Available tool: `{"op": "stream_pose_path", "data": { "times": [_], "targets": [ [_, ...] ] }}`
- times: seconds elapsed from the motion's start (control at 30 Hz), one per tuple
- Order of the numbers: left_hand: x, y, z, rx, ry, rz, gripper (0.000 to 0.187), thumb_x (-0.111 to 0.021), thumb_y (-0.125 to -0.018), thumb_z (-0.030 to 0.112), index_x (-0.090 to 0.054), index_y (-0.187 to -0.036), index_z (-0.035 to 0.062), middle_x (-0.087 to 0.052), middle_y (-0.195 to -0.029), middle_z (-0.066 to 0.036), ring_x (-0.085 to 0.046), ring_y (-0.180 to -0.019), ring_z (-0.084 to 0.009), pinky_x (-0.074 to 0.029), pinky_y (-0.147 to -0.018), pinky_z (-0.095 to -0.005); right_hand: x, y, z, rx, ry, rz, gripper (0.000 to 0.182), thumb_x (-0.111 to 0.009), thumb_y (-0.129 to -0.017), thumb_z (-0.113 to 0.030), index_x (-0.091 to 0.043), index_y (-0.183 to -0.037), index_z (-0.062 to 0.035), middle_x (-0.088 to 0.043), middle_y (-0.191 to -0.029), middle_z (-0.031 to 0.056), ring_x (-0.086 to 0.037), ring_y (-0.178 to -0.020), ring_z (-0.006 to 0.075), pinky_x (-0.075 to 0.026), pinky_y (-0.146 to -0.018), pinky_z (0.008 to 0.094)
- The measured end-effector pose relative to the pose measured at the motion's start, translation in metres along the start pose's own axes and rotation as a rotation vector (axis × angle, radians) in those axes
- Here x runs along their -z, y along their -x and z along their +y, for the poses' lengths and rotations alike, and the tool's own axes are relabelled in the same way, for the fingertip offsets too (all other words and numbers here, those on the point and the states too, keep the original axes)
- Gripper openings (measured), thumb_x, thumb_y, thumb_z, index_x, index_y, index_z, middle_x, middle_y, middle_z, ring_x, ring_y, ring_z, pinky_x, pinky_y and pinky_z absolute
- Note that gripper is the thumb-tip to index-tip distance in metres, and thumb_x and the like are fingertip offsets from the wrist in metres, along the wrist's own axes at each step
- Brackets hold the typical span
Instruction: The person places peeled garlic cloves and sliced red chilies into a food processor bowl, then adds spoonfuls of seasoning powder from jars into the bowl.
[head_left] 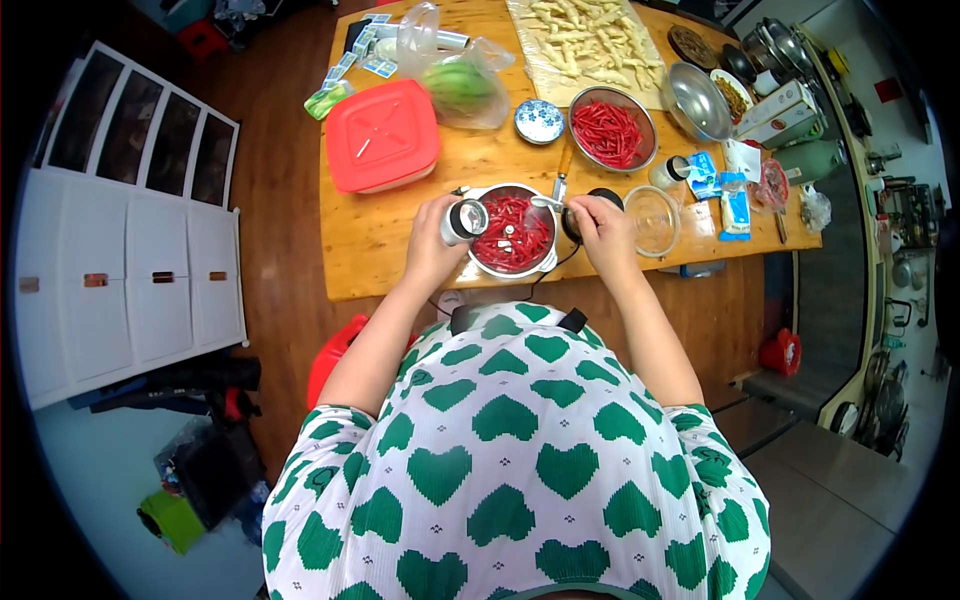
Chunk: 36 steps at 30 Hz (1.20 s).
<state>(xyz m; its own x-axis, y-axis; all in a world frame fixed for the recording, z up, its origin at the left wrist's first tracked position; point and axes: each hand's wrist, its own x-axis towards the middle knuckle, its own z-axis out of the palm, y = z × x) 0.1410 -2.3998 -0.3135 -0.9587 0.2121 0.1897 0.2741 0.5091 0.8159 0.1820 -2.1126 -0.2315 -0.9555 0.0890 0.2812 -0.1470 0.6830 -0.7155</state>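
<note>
My left hand [431, 246] is closed around a small glass jar [463, 222] with a dark rim, at the left edge of a white-rimmed chopper bowl [511, 268]. Red chilies [515, 222] fill that bowl, and a metal fitting shows at its centre. A small spoon [546, 202] is pinched in my right hand [606, 232], its head over the bowl's upper right rim. Beside the right hand lies a black round part [573, 224], mostly hidden by the fingers. What the spoon carries is too small to tell.
Behind stand a red-lidded container [383, 135], a blue patterned bowl [540, 121] and a metal bowl of chilies [648, 150]. A knife [565, 165] lies between. To the right are a clear glass bowl [653, 221], another jar [668, 173] and blue packets [735, 208].
</note>
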Motion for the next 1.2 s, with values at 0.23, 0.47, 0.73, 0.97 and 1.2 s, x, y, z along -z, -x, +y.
{"op": "stream_pose_path", "data": {
  "times": [0.23, 0.47, 0.73, 0.97, 1.2],
  "targets": [
    [-0.008, -0.008, 0.014, 0.001, 0.007, -0.038, 0.071, -0.084, -0.063, -0.003, -0.056, -0.127, 0.0064, -0.059, -0.124, -0.017, -0.058, -0.119, -0.0396, -0.049, -0.103, -0.0435, -0.003, 0.003, -0.024, -0.111, -0.246, 0.032, 0.012, -0.068, -0.097, -0.007, -0.075, -0.102, 0.0007, -0.074, -0.089, 0.0107, -0.072, -0.078, 0.0173, -0.055, -0.070, 0.0291],
    [-0.022, -0.015, 0.040, 0.028, 0.198, -0.131, 0.073, -0.089, -0.066, 0.001, -0.053, -0.129, 0.0041, -0.062, -0.123, -0.013, -0.061, -0.119, -0.0289, -0.048, -0.104, -0.0380, -0.032, 0.004, -0.019, -0.005, -0.322, -0.296, 0.039, -0.042, -0.110, -0.020, -0.061, -0.141, -0.0056, -0.068, -0.104, 0.0164, -0.065, -0.098, 0.0272, -0.050, -0.090, 0.0356],
    [-0.028, -0.060, 0.034, 0.129, 0.315, -0.009, 0.078, -0.093, -0.070, 0.010, -0.049, -0.134, 0.0052, -0.065, -0.124, -0.013, -0.063, -0.118, -0.0254, -0.049, -0.104, -0.0378, -0.016, 0.008, 0.009, -0.171, -0.395, 0.071, 0.044, -0.039, -0.113, -0.025, -0.045, -0.151, -0.0039, -0.058, -0.094, 0.0066, -0.055, -0.083, 0.0166, -0.047, -0.079, 0.0298],
    [-0.072, -0.140, -0.041, 0.143, 0.050, 0.021, 0.079, -0.095, -0.065, 0.012, -0.053, -0.132, 0.0071, -0.072, -0.123, -0.015, -0.069, -0.117, -0.0319, -0.054, -0.100, -0.0424, -0.016, 0.008, 0.013, -0.351, -0.509, 0.235, 0.038, -0.042, -0.114, -0.026, -0.049, -0.142, -0.0011, -0.055, -0.094, 0.0014, -0.051, -0.083, 0.0087, -0.045, -0.078, 0.0235],
    [-0.098, -0.163, -0.074, 0.285, 0.042, -0.135, 0.071, -0.093, -0.067, 0.012, -0.060, -0.130, 0.0130, -0.072, -0.123, -0.013, -0.069, -0.115, -0.0306, -0.054, -0.099, -0.0406, -0.006, 0.032, 0.029, -0.413, -0.328, 0.423, 0.033, -0.049, -0.111, -0.017, -0.053, -0.139, -0.0024, -0.055, -0.093, 0.0003, -0.052, -0.083, 0.0082, -0.045, -0.078, 0.0232]
  ]
}}
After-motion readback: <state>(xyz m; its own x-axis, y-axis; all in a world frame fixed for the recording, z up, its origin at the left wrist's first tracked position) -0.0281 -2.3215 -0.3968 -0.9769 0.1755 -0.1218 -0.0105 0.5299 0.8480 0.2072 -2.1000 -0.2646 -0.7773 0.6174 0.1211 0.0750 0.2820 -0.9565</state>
